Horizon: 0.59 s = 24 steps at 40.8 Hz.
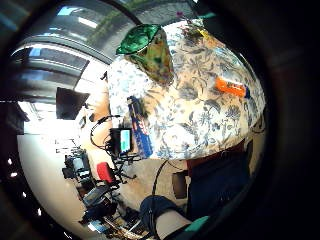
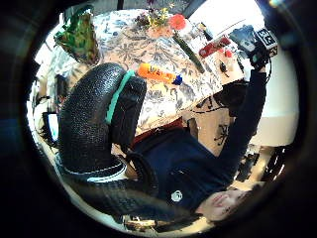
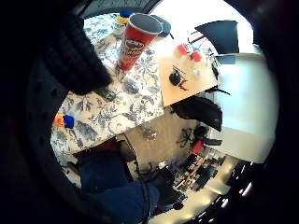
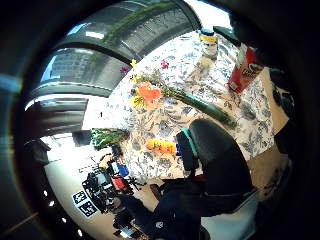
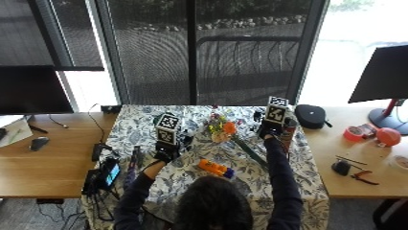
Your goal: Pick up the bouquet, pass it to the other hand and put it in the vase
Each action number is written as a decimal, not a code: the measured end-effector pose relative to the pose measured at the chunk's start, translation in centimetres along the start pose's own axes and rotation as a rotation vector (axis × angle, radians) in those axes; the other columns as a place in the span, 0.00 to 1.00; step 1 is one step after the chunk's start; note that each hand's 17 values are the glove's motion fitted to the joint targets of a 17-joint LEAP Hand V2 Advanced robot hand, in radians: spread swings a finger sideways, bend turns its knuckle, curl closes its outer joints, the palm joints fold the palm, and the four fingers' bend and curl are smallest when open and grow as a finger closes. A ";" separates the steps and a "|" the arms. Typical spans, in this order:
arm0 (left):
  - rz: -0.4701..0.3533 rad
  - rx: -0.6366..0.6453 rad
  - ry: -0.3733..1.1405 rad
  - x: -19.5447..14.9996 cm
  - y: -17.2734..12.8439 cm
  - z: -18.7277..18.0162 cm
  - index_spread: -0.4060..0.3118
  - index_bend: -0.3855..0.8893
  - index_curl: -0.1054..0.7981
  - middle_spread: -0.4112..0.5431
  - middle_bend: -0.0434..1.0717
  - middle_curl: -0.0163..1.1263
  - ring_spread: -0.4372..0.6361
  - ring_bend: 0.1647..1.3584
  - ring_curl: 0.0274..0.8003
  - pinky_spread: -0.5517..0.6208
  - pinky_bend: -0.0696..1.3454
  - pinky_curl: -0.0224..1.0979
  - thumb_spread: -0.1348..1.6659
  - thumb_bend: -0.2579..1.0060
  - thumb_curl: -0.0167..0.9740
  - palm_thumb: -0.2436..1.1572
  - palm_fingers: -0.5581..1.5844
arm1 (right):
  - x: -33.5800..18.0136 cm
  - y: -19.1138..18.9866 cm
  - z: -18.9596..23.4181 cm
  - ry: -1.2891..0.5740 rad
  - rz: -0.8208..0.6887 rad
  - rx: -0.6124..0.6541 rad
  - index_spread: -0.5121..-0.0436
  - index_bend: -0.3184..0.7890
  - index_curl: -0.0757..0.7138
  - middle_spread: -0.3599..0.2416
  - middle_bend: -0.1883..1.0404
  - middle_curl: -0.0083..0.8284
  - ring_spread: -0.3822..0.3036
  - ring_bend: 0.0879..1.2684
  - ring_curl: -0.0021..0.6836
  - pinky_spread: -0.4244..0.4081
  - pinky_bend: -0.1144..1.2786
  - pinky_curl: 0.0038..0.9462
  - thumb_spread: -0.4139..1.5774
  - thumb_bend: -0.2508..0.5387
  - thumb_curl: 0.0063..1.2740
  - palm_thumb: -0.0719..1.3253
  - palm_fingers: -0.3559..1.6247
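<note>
- The bench (image 5: 300,167), under a blue-flowered cloth, carries everything; places below are given from the bouquet.
- The bouquet (image 5: 223,129) lies flat on the cloth, its blooms toward the window and its green stem running back toward the person's right, and neither hand touches it.
- The vase (image 1: 147,50), green glass, stands upright well to the left of the bouquet, near the bench's left end.
- The left hand (image 5: 167,151) hovers raised to the left of the bouquet, apart from it; its fingers look loosely curled around nothing.
- The right hand (image 5: 273,128) is raised to the right of the bouquet, by the red can (image 3: 133,42); its fingers seem relaxed and empty.
- Judged step: the pick-up has not begun. The next move calls for one hand to come down on the stem and close around it.
</note>
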State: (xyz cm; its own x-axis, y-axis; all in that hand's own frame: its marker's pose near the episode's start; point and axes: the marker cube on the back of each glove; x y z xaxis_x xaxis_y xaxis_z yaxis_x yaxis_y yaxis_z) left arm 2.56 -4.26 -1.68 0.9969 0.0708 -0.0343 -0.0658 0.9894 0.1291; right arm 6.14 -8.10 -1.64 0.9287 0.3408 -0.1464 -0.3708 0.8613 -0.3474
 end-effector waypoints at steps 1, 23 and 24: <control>0.001 0.003 0.004 0.1 -0.1 -0.1 0.45 0.43 0.46 0.57 0.19 0.25 0.60 0.32 0.33 0.69 0.31 0.31 0.79 0.20 0.24 0.34 0.37 | 0.0 -0.1 0.1 -0.006 0.005 -0.006 0.59 0.36 0.30 0.53 0.31 0.44 0.40 0.39 0.55 0.54 0.52 0.38 0.80 0.37 0.22 0.46 0.51; -0.022 0.016 0.076 0.8 -2.7 -0.9 0.46 0.42 0.46 0.59 0.19 0.27 0.60 0.33 0.35 0.70 0.32 0.33 0.79 0.19 0.26 0.33 0.36 | 1.2 -0.8 4.6 -0.049 0.255 -0.168 0.66 0.36 0.36 0.48 0.33 0.50 0.40 0.34 0.55 0.56 0.47 0.37 0.76 0.30 0.25 0.50 0.53; -0.020 0.016 0.079 0.8 -2.8 -0.8 0.46 0.42 0.46 0.59 0.19 0.27 0.60 0.33 0.35 0.70 0.32 0.33 0.79 0.19 0.26 0.33 0.36 | 1.4 0.1 4.2 -0.045 0.294 -0.154 0.66 0.36 0.36 0.48 0.32 0.49 0.40 0.34 0.55 0.57 0.48 0.37 0.76 0.30 0.25 0.50 0.52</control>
State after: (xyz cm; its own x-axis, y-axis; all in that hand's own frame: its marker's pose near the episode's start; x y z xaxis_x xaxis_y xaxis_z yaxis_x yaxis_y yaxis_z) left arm 3.54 -6.87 -2.84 0.9914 0.0618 -0.1153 -0.0450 0.9887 0.1432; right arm 7.42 -5.94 2.03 0.7798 0.5856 -0.2212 -0.6166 0.6577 -0.4327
